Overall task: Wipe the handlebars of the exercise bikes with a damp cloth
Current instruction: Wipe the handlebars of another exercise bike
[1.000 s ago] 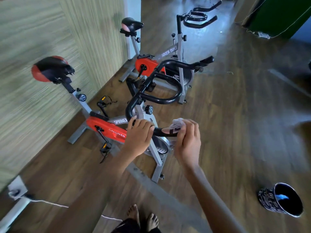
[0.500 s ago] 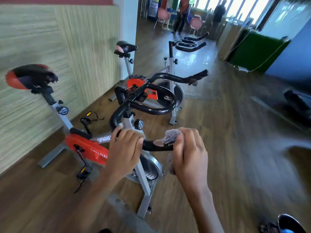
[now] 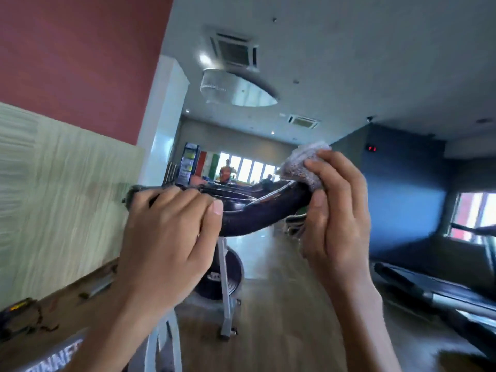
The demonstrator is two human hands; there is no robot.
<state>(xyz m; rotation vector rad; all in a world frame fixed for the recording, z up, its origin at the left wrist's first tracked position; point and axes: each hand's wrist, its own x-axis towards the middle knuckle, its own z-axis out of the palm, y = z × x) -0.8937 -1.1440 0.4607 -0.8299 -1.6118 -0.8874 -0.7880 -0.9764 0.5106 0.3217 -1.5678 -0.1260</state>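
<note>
Grips the glossy black curved tubular handlebar (image 3: 257, 213) with the left hand (image 3: 171, 224), fingers wrapped over the bar's left stretch and thumb laid along its front. Clamps a crumpled grey textured cloth (image 3: 303, 162) round the handlebar's right end with the right hand (image 3: 335, 210), fingers curled over the cloth on top and thumb pressed up from beneath. Under the handlebar, a grey metal bike post (image 3: 226, 291) and a dark round flywheel (image 3: 212, 284) on the brown wooden floor (image 3: 281, 318). Right of the handlebar, lower and well apart, a black treadmill deck (image 3: 442, 294). Beyond the handlebar, more black bars, too blurred to tell apart
</note>
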